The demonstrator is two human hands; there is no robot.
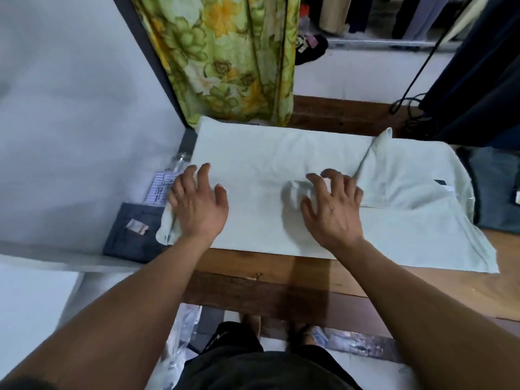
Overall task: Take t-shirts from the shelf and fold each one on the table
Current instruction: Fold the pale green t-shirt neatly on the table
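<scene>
On the wooden table [281,280], pale t-shirt [267,164]: left hand [198,204] & right hand [332,206] rest on it, fingers spread apart; shirt's left sleeve partly hidden under left hand

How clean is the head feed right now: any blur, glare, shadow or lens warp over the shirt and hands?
Head view: the pale t-shirt is evenly lit, no glare; the right hand casts a soft shadow with slight smear at its fingertips; the left hand is sharper; wide-angle warp bends the table edge and stretches the forearms; the far background is dim and soft.
</scene>
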